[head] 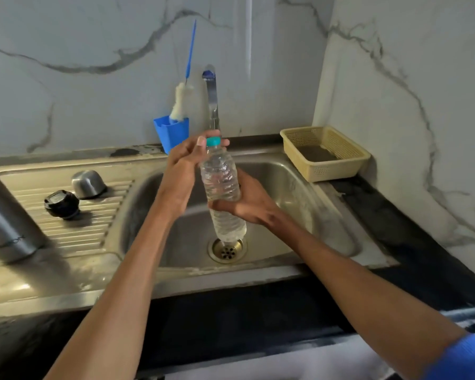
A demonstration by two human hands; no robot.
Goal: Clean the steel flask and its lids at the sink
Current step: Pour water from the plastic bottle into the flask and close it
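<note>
The head camera view is filled by a steel sink (299,182) set in a dark counter, backed by white marble-patterned walls. To the left of the basin, a ribbed draining board (74,215) is seen, and on it the steel flask (6,215) is stood at the far left edge, blurred and leaning in the wide-angle view. Over the basin, a clear plastic water bottle (221,185) is held nearly upright, just above the drain (226,250). Its middle is gripped from behind by the right hand (247,204), fingers curled round it. Its teal cap (213,141) is pinched by the fingers of the left hand (184,171). A beige plastic basket (327,152) is placed on the counter at the right rear corner. A blue holder (172,133) with a white bottle brush (180,102) is stood beside the tap (211,94). On the draining board, a steel cup lid (88,183) is laid upside down, and a black stopper lid (61,203) is rested just in front of it.
</note>
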